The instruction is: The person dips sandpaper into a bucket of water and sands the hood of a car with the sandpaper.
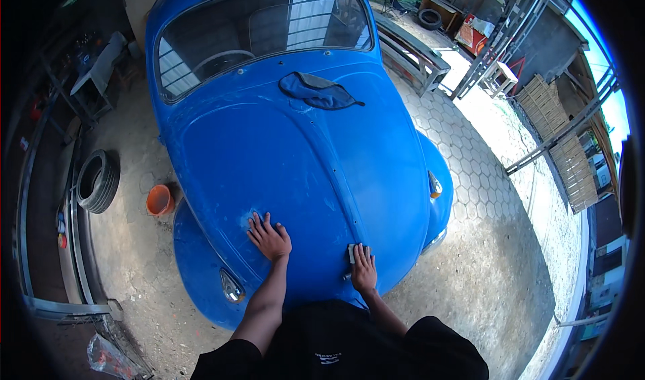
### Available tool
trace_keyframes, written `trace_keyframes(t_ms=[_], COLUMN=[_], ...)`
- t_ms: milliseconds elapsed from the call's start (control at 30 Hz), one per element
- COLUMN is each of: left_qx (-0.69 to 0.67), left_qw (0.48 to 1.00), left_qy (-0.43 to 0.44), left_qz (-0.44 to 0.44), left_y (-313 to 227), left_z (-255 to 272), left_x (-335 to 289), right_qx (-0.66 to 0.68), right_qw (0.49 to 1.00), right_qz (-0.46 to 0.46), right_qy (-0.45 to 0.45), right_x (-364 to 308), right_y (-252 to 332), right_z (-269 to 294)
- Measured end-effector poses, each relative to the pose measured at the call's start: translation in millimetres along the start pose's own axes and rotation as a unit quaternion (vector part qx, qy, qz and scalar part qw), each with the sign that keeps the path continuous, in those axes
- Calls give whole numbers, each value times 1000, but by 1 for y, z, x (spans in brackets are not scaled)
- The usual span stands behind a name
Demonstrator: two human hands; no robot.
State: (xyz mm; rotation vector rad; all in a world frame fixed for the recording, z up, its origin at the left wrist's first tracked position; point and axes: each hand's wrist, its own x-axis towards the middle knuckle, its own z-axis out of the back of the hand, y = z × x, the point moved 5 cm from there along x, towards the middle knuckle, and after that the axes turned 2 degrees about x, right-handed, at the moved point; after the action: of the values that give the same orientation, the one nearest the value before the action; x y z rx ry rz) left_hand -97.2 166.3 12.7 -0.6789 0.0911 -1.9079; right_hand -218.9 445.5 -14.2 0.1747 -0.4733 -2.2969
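The blue hood (pixel 255 151) of a rounded old car curves away in front of me, with whitish scuffs and dusty smears on its paint. My left hand (pixel 270 237) lies on the hood's left part, fingers spread and palm down, beside a pale worn patch. To the right of the raised centre seam, my right hand (pixel 363 267) presses a small pale pad (pixel 351 252) against the bodywork. Its fingers lie close together over the pad and hide most of it. A dark grey-blue cloth (pixel 316 91) rests crumpled near the windshield (pixel 262 27).
An orange bucket (pixel 160 200) and a loose tire (pixel 98 182) stand on the floor to the left. Headlights (pixel 232 286) sit on the fenders. Beyond the car at right is a wooden bench (pixel 411 51). Metal posts (pixel 500 37) rise farther right.
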Motion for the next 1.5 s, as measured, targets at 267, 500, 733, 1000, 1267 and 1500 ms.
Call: trace_keyframes(t_ms=[267, 500, 733, 1000, 1267, 1500], left_qx=[-29, -19, -40, -12, 0, -91], left_qw=[995, 983, 978, 989, 980, 936], left_qy=[50, 168, 203, 56, 15, -6], left_qz=[-83, -72, -15, 139, 201, 339], left_y=[33, 112, 137, 141, 128, 130], left_z=[10, 42, 45, 22, 22, 26], left_x=[-2, -65, -66, 0, -2, -11], right_qx=[20, 12, -67, -86, -150, -141], right_qw=[998, 999, 995, 986, 914, 925], right_qz=[-33, 2, 71, 144, 377, 349], right_qy=[49, 50, 1, -10, 11, 50], right_x=[-93, -78, 31, 198, 323, 427], right_y=[-47, -55, -9, 93, 302, 493], right_z=[-20, -25, 12, 35, -48, -135])
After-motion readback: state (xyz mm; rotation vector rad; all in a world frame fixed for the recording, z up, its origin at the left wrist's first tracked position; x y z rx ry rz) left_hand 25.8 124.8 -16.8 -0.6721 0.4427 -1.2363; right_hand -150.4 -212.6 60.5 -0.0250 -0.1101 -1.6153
